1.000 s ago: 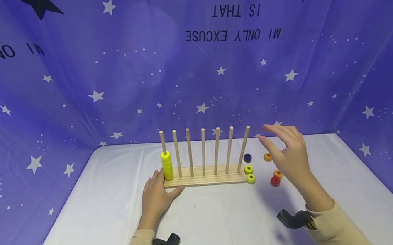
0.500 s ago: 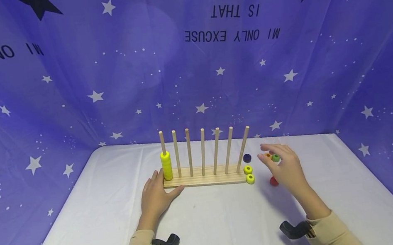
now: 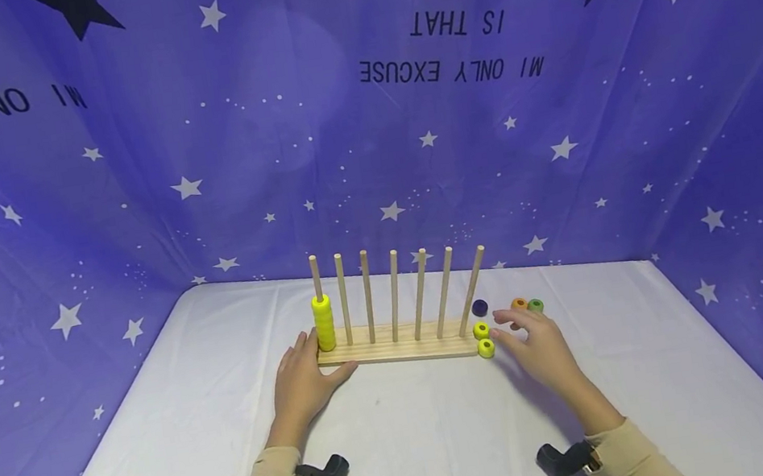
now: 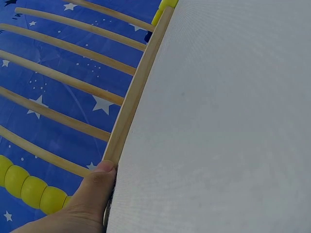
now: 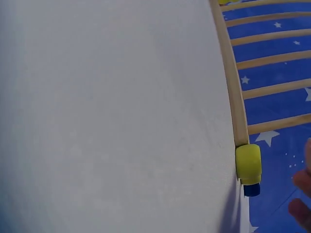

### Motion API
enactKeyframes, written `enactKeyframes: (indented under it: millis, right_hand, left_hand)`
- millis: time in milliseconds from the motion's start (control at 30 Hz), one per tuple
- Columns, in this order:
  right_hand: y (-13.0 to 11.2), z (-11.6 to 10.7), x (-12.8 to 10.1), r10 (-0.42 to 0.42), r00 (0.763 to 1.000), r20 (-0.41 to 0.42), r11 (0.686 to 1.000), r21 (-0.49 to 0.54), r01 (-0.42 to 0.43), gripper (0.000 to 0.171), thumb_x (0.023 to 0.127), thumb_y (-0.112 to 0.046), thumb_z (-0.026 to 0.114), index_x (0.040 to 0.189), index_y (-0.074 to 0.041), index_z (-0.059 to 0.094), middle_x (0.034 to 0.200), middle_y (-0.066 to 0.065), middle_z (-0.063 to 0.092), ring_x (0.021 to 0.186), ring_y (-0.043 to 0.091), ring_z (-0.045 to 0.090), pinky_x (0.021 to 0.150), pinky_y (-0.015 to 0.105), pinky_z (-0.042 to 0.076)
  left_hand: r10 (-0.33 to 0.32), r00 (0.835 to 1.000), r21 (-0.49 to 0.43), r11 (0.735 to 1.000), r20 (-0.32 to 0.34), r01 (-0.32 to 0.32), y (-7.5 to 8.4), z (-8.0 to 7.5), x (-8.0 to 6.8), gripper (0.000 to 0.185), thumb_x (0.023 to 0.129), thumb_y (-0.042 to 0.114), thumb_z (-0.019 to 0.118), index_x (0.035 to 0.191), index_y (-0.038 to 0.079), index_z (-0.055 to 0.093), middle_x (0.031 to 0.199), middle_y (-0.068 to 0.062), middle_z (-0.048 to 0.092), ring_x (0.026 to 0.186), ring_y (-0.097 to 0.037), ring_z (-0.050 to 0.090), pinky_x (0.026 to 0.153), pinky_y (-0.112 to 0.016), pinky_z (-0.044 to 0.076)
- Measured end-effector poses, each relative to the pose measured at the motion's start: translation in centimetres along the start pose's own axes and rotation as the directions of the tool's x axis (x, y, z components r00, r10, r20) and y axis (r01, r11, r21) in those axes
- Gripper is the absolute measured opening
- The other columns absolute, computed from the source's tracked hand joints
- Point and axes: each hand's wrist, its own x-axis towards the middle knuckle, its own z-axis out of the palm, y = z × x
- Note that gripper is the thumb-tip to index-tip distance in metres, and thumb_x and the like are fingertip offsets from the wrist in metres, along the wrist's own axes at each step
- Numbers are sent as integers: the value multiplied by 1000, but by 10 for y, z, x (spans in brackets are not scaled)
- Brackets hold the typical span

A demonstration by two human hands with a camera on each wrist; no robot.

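On the white table [image 3: 181,429], the left hand [image 3: 305,383] presses with relaxed fingers against the wooden peg rack [image 3: 397,347]. The right hand [image 3: 539,344], fingers spread, hovers beside two yellow wooden rings [image 3: 484,340], holding nothing and hiding the rings beneath it.

The white cloth-covered table [image 3: 411,445] bore a wooden peg rack [image 3: 400,347], two yellow rings [image 3: 484,340] at the rack's right end, and dark blue [image 3: 481,307], orange [image 3: 518,304] and green rings [image 3: 536,305] beyond.
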Motion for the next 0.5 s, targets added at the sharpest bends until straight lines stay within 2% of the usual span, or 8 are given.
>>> enactKeyframes:
  millis: [233, 500]
  right_hand:
    - [13, 12, -5, -12, 999, 39, 1000, -27, 13, 37, 83, -35, 71, 115, -15, 67, 109, 2, 70, 102, 24, 63, 92, 51, 47]
    - [19, 21, -8, -33, 999, 39, 994, -100, 37, 38, 79, -40, 74, 109, -18, 69, 104, -2, 72, 97, 21, 63, 86, 45, 45]
  left_hand:
    - [4, 1000, -1, 1000, -1, -4, 1, 0, 0, 102, 73, 70, 63, 147, 6, 32, 149, -18, 38, 142, -35, 29, 119, -49, 19]
    - [8, 1000, -5, 1000, 3, -8, 2, -2, 0, 102, 74, 69, 63, 146, 5, 31, 149, -19, 37, 142, -35, 29, 119, -48, 19]
